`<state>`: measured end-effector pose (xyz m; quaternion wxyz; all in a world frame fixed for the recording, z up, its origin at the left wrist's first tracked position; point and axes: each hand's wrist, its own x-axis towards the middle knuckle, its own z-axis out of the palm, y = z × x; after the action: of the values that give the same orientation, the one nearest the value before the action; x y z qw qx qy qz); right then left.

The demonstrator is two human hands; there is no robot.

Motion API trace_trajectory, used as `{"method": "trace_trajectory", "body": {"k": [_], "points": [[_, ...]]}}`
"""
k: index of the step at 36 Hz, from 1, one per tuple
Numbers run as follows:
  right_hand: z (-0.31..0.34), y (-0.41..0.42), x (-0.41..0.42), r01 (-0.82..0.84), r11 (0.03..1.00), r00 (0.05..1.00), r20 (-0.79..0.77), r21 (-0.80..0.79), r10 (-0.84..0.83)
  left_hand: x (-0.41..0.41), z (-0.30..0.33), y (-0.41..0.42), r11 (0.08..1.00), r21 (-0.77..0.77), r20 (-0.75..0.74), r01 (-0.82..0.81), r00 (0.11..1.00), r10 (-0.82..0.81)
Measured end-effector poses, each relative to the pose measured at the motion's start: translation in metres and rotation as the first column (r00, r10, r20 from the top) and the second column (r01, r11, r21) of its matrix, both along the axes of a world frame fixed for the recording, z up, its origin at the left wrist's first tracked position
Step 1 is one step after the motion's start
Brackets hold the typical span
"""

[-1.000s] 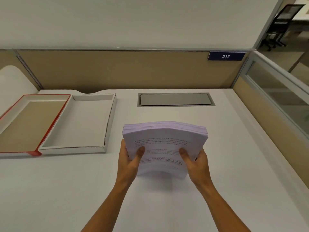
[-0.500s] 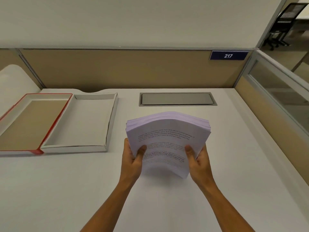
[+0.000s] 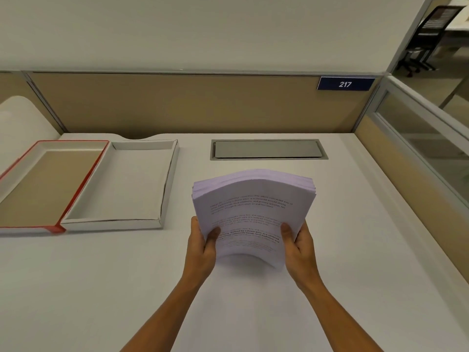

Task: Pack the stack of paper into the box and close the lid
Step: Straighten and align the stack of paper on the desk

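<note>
Both hands, left point(image 3: 203, 246) and right point(image 3: 300, 246), pinched the paper point(image 3: 253, 212) mid-surface; box point(image 3: 121, 184) at the left edge empty, lid point(image 3: 15, 171) off.

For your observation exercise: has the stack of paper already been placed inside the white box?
No: the stack of paper is held in both hands, right of the empty white box.

stack of paper point(image 3: 253, 207): thick pale sheets, printed text on top, bowed upward, lifted off the desk, near edge pinched at both sides | box point(image 3: 121, 184): white shallow tray, open, flat, left of and beyond the grip (well apart) | lid point(image 3: 45, 184): red-edged, upturned, brown inside, touching the box's left side
</note>
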<state>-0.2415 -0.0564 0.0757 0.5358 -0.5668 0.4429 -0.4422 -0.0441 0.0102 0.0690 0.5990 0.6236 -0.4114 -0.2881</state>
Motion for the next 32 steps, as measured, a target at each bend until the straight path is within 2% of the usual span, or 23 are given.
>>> {"method": "trace_trajectory", "body": {"k": [4,12,16,24,32], "points": [[0.004,-0.002,0.0,-0.004,1.0,1.0,0.007,-0.014,0.005,0.006,-0.001,-0.001,1.0,-0.03,-0.008,-0.008,1.0,0.008],[-0.014,0.002,-0.008,-0.062,0.998,0.997,-0.052,0.023,0.063,0.0,-0.007,0.0,0.996,0.04,0.044,0.074,0.996,-0.075],[-0.016,0.006,-0.009,-0.089,0.995,0.99,-0.107,0.054,0.094,0.002,-0.01,-0.002,0.995,0.027,0.059,0.099,0.993,-0.101],[-0.004,0.004,-0.004,-0.042,0.998,0.991,-0.125,0.047,0.047,0.011,-0.006,-0.003,0.994,0.037,0.045,0.106,0.993,-0.108],[-0.021,0.016,-0.003,-0.073,0.994,0.988,-0.128,0.083,0.083,0.012,-0.014,0.009,0.991,0.035,0.022,0.127,0.992,-0.127]]}}
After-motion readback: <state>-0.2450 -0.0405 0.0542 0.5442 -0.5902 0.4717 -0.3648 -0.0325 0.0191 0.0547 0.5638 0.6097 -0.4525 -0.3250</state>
